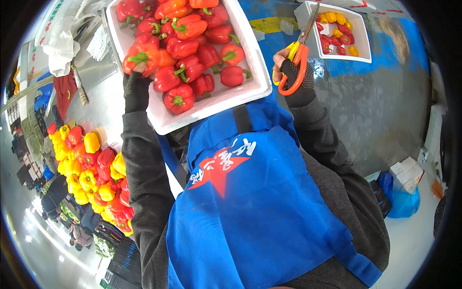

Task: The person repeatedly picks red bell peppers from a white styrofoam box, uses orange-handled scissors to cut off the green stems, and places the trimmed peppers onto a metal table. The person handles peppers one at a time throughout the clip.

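Observation:
In a black fingerless glove, my left hand grips a red-orange bell pepper above the left side of a white foam box. The pepper's green stem faces up at me, close to my fingertips. Several red bell peppers with green stems are piled in the box. My right hand, gloved the same way, holds scissors with orange and yellow handles to the right of the box. Their metal blades point away from me and look closed together.
A second foam box with red and yellow peppers sits on the floor at far right. Left of me lies a heap of red and yellow peppers beside a metal tabletop. A knife-like tool and white plastic lie there too.

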`<state>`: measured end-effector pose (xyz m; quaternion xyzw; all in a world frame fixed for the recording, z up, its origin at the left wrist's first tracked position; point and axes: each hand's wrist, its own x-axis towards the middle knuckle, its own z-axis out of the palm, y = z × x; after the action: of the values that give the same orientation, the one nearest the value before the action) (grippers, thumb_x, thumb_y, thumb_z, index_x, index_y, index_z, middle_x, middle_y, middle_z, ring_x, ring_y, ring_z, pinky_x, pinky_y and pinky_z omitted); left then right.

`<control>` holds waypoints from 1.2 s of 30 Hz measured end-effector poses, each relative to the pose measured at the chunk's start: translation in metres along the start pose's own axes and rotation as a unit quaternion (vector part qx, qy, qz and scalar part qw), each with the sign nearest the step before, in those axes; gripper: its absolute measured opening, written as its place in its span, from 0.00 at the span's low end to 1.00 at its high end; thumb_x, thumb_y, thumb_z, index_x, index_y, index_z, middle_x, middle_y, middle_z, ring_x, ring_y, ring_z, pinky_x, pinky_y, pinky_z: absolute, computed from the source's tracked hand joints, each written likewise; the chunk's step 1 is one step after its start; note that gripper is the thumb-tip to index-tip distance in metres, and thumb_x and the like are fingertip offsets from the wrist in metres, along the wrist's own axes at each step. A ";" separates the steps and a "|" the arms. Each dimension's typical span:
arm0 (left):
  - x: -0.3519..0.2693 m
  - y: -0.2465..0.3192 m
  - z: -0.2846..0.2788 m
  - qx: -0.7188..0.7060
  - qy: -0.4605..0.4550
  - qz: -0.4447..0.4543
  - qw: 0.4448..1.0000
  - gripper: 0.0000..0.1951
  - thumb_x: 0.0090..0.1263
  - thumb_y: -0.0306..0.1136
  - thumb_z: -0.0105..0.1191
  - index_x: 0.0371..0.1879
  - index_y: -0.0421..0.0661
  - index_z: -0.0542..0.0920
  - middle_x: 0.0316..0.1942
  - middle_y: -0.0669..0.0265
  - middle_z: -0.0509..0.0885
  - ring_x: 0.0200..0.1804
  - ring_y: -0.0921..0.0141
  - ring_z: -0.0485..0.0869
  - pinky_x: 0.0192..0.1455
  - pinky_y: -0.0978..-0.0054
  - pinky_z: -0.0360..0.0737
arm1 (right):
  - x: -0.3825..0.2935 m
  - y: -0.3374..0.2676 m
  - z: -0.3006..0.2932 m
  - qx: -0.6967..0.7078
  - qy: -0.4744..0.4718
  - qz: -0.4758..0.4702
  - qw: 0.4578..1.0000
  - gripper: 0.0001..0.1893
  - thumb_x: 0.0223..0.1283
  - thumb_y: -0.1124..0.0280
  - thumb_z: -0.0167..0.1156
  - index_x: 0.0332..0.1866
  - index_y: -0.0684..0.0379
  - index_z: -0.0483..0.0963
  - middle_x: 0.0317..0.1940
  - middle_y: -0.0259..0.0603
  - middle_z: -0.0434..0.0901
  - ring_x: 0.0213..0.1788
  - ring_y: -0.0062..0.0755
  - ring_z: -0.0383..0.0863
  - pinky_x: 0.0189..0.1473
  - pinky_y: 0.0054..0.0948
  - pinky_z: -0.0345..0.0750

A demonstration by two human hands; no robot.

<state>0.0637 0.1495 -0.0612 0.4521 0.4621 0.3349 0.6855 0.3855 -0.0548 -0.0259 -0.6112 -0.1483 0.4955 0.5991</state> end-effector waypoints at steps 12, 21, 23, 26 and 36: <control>-0.013 -0.096 0.128 0.414 -0.171 -0.058 0.892 0.33 0.53 0.54 0.62 0.50 0.40 0.75 0.46 0.50 0.78 0.49 0.54 0.78 0.51 0.61 0.75 | -0.008 0.009 0.027 0.015 -0.054 0.029 0.998 0.08 0.58 0.71 0.61 0.37 0.62 0.72 0.24 0.37 0.75 0.19 0.20 0.74 0.23 0.20 0.72; -0.041 -0.025 0.032 0.786 -0.238 0.146 0.552 0.17 0.59 0.45 0.56 0.43 0.49 0.80 0.42 0.59 0.82 0.44 0.60 0.82 0.42 0.57 0.78 | -0.005 0.016 0.009 -0.019 -0.029 0.023 0.999 0.08 0.59 0.69 0.59 0.36 0.62 0.71 0.20 0.33 0.73 0.18 0.20 0.72 0.22 0.20 0.68; -0.045 -0.028 0.024 0.801 -0.237 0.071 0.546 0.18 0.58 0.46 0.55 0.43 0.49 0.79 0.40 0.61 0.82 0.41 0.61 0.82 0.38 0.58 0.78 | -0.004 0.017 0.012 -0.021 -0.028 0.041 0.999 0.08 0.60 0.69 0.57 0.37 0.63 0.70 0.17 0.33 0.71 0.17 0.20 0.71 0.23 0.20 0.68; -0.049 -0.043 0.019 0.804 -0.219 0.087 0.545 0.18 0.58 0.46 0.56 0.43 0.49 0.78 0.37 0.62 0.82 0.38 0.61 0.83 0.34 0.58 0.78 | -0.005 0.016 0.021 -0.015 -0.043 0.034 0.998 0.08 0.60 0.69 0.57 0.38 0.62 0.70 0.17 0.33 0.71 0.17 0.20 0.71 0.23 0.21 0.68; -0.091 -0.001 0.007 0.675 -0.099 0.188 0.707 0.11 0.66 0.37 0.53 0.41 0.45 0.78 0.34 0.59 0.83 0.35 0.62 0.84 0.31 0.66 0.79 | -0.014 0.016 0.073 -0.134 -0.205 0.020 0.969 0.11 0.60 0.65 0.62 0.39 0.60 0.73 0.22 0.31 0.74 0.18 0.16 0.72 0.20 0.18 0.69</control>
<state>0.0383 0.0677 -0.0306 0.9021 0.3998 0.0096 0.1621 0.3153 -0.0261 -0.0186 -0.5737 -0.3209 0.5979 0.4588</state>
